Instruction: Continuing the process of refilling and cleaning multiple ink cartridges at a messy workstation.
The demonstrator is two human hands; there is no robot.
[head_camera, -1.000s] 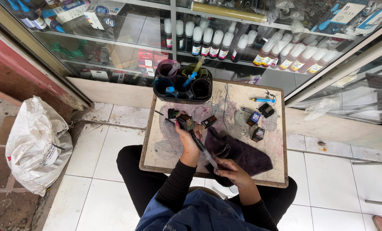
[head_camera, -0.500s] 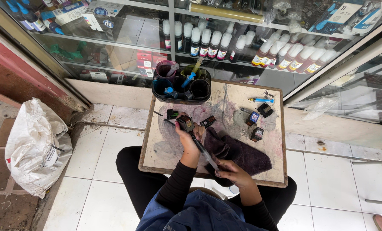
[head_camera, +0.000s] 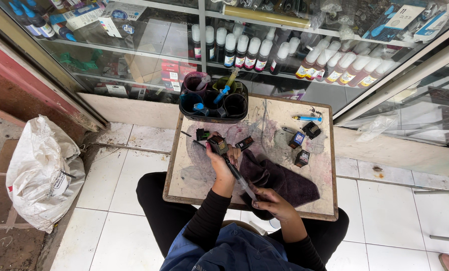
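Right hand (head_camera: 272, 205): I am seeing it at the near edge of the surface (head_camera: 194, 170), its grip pressed together around the rear end of the syringe (head_camera: 237, 174).
Syringe: it is running as a thin dark line from the right hand up and to the left, its long axis lying diagonally across the surface, its tip meeting the ink cartridge (head_camera: 218, 145).
Left hand (head_camera: 220, 160): it is reaching further in than the right, its grip pinching the ink cartridge from below, near the middle of the surface toward the far left part.
Key relation: the cartridge is lying up and left of the right hand, straight along the line of the syringe; the left hand is the one nearer to it and is already gripping it.
Cloth (head_camera: 279, 179): a dark purple rag is lying just to the right of both hands, spreading toward the near right corner.
Loose cartridges (head_camera: 302, 158): several small black ones are sitting toward the right edge, apart from the hands; another small one (head_camera: 202, 134) is lying just left of the held cartridge.
Blue-tipped syringe (head_camera: 305, 119): it is lying near the far right corner.
Black tray (head_camera: 213, 103): it is standing on the far edge, holding cups and a syringe.
Display case (head_camera: 285, 45): beyond the surface, glass shelves are carrying rows of ink bottles.
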